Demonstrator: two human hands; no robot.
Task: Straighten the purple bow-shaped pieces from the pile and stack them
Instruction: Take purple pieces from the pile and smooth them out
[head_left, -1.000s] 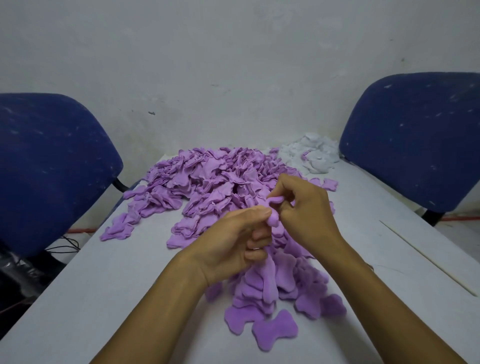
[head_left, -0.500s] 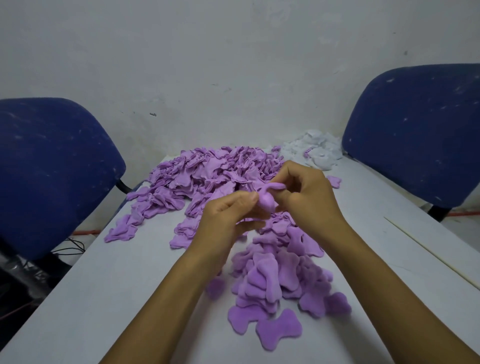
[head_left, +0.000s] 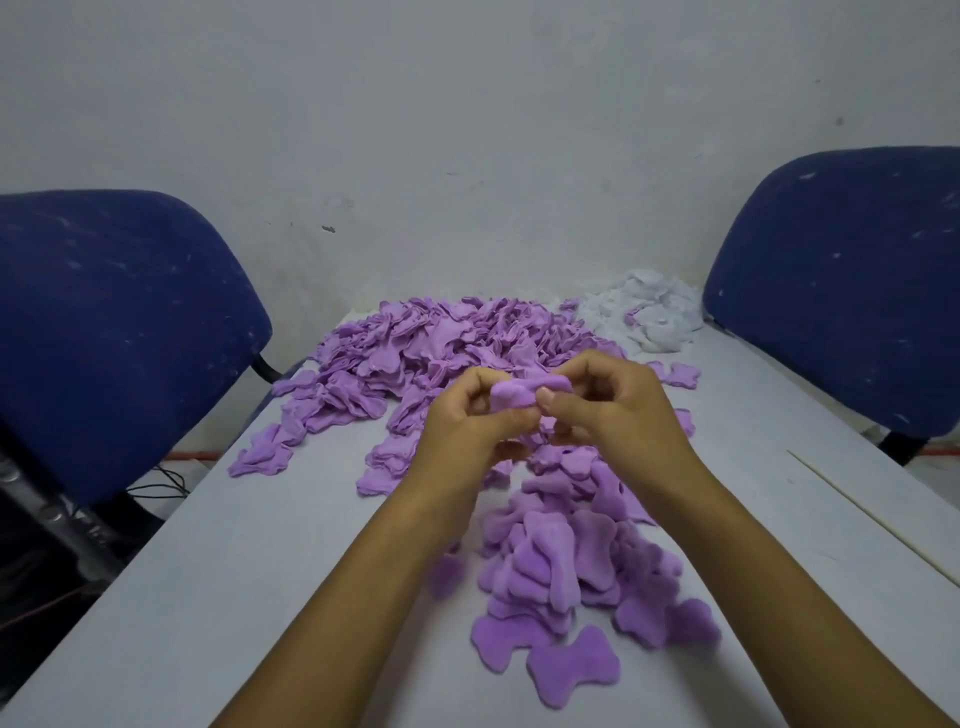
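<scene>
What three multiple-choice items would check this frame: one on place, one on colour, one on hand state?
1. Where does the small white pile lie?
A. at the table's far right corner
B. at the near left edge
C. on a chair seat

2. What colour are the two chairs?
A. red
B. dark blue
C. grey

3. What are the hands doing?
A. both lie flat on the table
B. only one touches a piece
C. both pinch one purple piece above the table

Key: 1 A, the white pile sits at the far right of the table, beside the big purple pile. 2 B, the left chair and right chair are both dark blue. 3 C, the left hand and right hand hold the purple piece between fingertips, raised over the near stack.
</scene>
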